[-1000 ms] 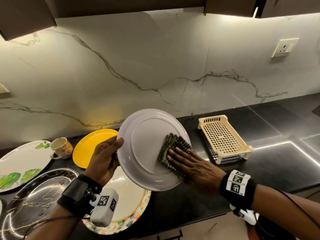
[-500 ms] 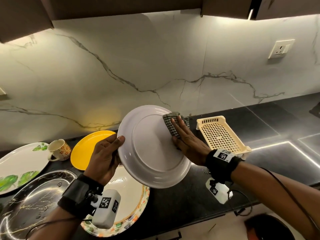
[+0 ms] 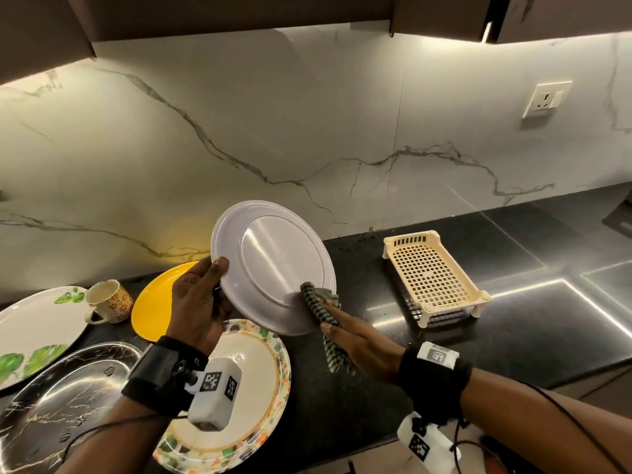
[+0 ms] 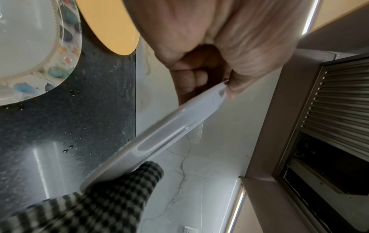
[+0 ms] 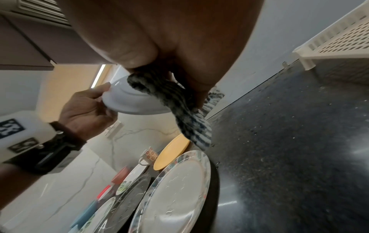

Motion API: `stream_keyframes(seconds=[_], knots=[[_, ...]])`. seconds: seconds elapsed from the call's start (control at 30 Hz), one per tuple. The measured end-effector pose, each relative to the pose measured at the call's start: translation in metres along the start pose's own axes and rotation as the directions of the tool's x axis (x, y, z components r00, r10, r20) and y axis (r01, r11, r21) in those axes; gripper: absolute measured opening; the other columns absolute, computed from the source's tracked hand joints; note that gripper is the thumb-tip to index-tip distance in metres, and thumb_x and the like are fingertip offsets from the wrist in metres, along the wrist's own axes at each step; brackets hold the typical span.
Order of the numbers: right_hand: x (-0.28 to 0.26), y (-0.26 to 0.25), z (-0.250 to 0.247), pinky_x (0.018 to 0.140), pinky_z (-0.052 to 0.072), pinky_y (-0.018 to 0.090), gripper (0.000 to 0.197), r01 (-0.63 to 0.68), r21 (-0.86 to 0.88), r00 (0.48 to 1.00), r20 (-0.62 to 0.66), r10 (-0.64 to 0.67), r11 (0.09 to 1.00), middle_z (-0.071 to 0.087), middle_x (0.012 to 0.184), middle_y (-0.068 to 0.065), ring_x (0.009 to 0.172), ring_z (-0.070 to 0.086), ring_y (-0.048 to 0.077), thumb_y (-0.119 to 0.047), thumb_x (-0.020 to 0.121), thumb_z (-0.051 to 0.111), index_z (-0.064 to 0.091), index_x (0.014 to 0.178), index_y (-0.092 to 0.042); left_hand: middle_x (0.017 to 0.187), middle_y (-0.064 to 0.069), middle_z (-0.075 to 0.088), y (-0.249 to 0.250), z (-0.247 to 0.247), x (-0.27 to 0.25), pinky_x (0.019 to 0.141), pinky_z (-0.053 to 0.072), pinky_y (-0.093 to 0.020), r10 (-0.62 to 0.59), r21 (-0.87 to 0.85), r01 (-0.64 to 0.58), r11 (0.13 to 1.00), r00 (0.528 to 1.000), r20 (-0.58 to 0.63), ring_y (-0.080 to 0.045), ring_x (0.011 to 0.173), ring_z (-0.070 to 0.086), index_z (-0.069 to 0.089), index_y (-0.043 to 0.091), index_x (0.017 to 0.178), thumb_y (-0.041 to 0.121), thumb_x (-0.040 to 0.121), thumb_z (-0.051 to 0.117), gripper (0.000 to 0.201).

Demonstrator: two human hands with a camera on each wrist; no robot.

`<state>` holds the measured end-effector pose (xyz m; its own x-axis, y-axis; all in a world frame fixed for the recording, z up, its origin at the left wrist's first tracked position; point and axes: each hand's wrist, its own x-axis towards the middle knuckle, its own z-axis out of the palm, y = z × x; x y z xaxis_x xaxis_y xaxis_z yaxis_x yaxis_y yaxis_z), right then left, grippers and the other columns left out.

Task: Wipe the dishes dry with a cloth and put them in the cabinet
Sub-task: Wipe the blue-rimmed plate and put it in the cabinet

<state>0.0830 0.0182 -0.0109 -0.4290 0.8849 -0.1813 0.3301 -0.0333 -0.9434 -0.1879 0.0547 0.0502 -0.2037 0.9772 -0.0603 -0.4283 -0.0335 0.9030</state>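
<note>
A pale grey plate (image 3: pixel 273 265) is held tilted above the counter, its underside facing me. My left hand (image 3: pixel 201 302) grips its left rim, thumb on the underside and fingers behind. My right hand (image 3: pixel 355 340) holds a black-and-white checked cloth (image 3: pixel 319 311) folded over the plate's lower right rim. In the left wrist view the plate (image 4: pixel 169 130) is edge-on, with the cloth (image 4: pixel 111 201) wrapped round its far end. The right wrist view shows the cloth (image 5: pixel 179 108) bunched under my palm against the plate (image 5: pixel 131 100). Brown wall cabinets (image 3: pixel 222 15) hang overhead, doors closed.
On the black counter (image 3: pixel 513 336) lie a yellow plate (image 3: pixel 157 302), a flowered mug (image 3: pixel 109 301), a leaf-print plate (image 3: pixel 30 333), a dark marbled plate (image 3: pixel 68 398) and a colourful-rimmed plate (image 3: pixel 249 405) under my left wrist. A cream plastic basket (image 3: pixel 431 275) stands to the right.
My right hand slid the cloth from the plate's upper right edge down to its lower right rim and folded it over the edge. The left hand kept its grip on the plate.
</note>
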Motion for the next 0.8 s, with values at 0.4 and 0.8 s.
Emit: stream_keyframes(seconds=[0.4, 0.8], knots=[[-0.020, -0.031, 0.002, 0.096, 0.053, 0.026, 0.031, 0.000, 0.198, 0.979, 0.202, -0.040, 0.980, 0.070, 0.122, 0.004, 0.110, 0.065, 0.009, -0.022, 0.114, 0.041, 0.057, 0.141, -0.019, 0.112, -0.010, 0.078, -0.012, 0.002, 0.007, 0.065, 0.066, -0.044, 0.011, 0.118, -0.010, 0.993, 1.000, -0.007, -0.027, 0.088, 0.077, 0.070, 0.013, 0.124, 0.013, 0.105, 0.057, 0.023], [-0.043, 0.011, -0.104, 0.094, 0.055, 0.052, 0.034, -0.042, 0.825, 0.960, -0.122, 0.251, 0.564, 0.072, 0.127, 0.019, 0.108, 0.073, 0.033, -0.024, 0.098, 0.063, 0.072, 0.127, -0.007, 0.104, -0.008, 0.080, -0.026, -0.012, 0.000, 0.066, 0.064, -0.035, 0.045, 0.196, -0.048, 0.979, 0.999, 0.018, -0.025, 0.083, 0.076, 0.076, 0.020, 0.110, 0.012, 0.103, 0.059, 0.020]])
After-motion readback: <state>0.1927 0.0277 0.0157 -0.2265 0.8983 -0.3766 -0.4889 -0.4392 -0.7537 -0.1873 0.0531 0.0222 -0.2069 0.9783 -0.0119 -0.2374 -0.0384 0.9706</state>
